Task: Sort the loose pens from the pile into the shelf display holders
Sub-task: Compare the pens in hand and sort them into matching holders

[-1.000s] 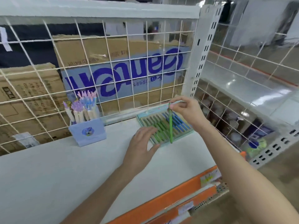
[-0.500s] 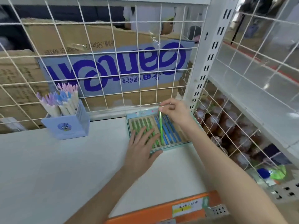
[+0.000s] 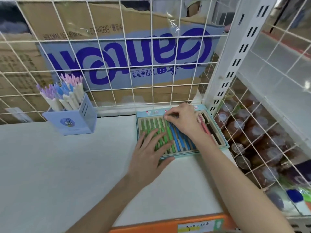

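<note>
We see the green pen (image 3: 168, 132) lying down into the slotted display tray (image 3: 183, 154), its top end pinched by our right hand (image 3: 185, 121) beside the other green pens (image 3: 151, 130) and the blue pens (image 3: 178, 140). Our left hand (image 3: 149, 152) rests flat, fingers spread, on the green row. Most slots look filled, so we judge this tray nearly done; no loose pile is in view. The wire grid (image 3: 117, 68) and the shelf upright (image 3: 235, 52) crowd the tray's back and right, while the white shelf (image 3: 58, 174) lies open to the left, past the pen cup (image 3: 74, 118).
</note>
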A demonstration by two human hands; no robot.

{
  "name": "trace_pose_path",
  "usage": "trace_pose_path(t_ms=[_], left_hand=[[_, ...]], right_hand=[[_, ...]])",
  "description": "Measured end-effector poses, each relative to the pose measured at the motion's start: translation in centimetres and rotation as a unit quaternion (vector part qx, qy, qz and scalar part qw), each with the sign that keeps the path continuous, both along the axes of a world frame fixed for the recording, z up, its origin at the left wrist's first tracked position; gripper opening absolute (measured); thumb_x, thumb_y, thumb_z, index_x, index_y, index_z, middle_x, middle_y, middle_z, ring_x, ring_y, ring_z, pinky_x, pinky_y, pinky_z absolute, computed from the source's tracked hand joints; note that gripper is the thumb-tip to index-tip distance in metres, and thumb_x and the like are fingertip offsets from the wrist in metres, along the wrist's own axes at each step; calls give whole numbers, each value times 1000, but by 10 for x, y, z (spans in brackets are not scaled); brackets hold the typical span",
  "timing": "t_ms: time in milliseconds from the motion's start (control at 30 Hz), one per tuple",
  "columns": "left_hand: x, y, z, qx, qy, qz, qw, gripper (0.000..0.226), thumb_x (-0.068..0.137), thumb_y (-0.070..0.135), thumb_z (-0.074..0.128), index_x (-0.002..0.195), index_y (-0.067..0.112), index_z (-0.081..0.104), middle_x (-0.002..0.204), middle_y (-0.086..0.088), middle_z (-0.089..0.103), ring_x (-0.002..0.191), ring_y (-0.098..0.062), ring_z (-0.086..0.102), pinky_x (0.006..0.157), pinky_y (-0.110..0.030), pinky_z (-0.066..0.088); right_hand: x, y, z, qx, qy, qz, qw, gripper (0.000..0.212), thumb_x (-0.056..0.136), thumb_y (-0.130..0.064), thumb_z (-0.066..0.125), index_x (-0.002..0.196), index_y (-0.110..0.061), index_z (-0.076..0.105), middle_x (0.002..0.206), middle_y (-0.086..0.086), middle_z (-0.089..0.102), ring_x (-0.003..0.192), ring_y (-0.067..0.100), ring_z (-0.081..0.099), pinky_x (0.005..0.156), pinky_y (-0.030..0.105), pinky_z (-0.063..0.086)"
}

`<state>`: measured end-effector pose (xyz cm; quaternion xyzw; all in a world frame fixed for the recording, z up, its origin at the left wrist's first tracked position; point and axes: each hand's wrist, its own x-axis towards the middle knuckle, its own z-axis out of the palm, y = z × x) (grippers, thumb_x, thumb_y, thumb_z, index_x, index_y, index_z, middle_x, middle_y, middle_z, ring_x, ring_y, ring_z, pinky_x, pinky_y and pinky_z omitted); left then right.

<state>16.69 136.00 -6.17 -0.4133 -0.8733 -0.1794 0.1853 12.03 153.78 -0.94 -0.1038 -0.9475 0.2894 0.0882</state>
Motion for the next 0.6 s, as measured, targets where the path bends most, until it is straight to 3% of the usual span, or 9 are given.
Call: trace_pose_path(t_ms=[100,233,600], left_hand=[[0,0,0,-5,-1,5,1000,45,94,51,39,118,24,65,128,-6,57,130,-27,40,107,-50,28],[0,0,0,-17,1,8,1000,46,94,51,37,118,23,65,128,-7,57,131,-26,38,108,-50,26],[1,0,1,-16,8,8,1000,43,92,49,41,116,24,66,127,-7,57,131,-26,38,105,-52,29]], right_hand=[[1,-1,-1,18,-15,-5,1000,18,84,-42,64,99,-35,71,108,4,50,115,28,37,97,40,24],[2,-2,-3,10,-9,-9,1000,18,82,-42,66,98,-34,72,96,-3,42,113,26,37,94,38,23],[4,0,-7,25,17,3,1000,12,82,-41,66,92,-36,71,96,-5,44,112,23,37,90,36,22]])
